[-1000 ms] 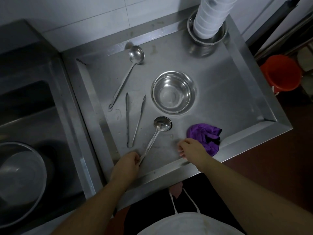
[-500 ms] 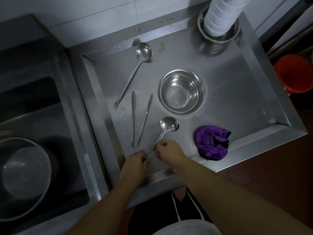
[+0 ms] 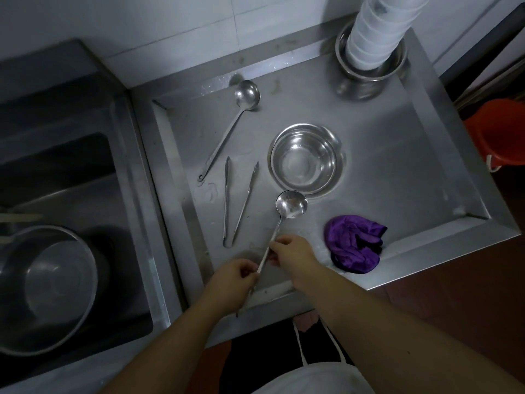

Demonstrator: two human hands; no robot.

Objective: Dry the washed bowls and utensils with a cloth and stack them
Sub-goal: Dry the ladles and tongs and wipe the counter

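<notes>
A steel ladle [image 3: 291, 206] lies near the front of the steel tray counter [image 3: 412, 177]. My left hand [image 3: 234, 282] grips the lower end of its handle, and my right hand [image 3: 292, 251] pinches the handle higher up. The crumpled purple cloth [image 3: 353, 247] sits just right of my right hand, untouched. A steel bowl [image 3: 304, 159] stands upright in the middle. Left of it lie steel tongs [image 3: 237, 200] and a second ladle [image 3: 227, 129].
A tall stack of white bowls [image 3: 377, 32] stands in a steel bowl [image 3: 369, 72] at the back right corner. A sink on the left holds a large steel basin [image 3: 48, 288]. An orange bucket [image 3: 500, 132] is on the floor at right.
My right hand has moved left, away from the cloth, and taken hold of the ladle's handle above my left hand. The ladle has lifted slightly.
</notes>
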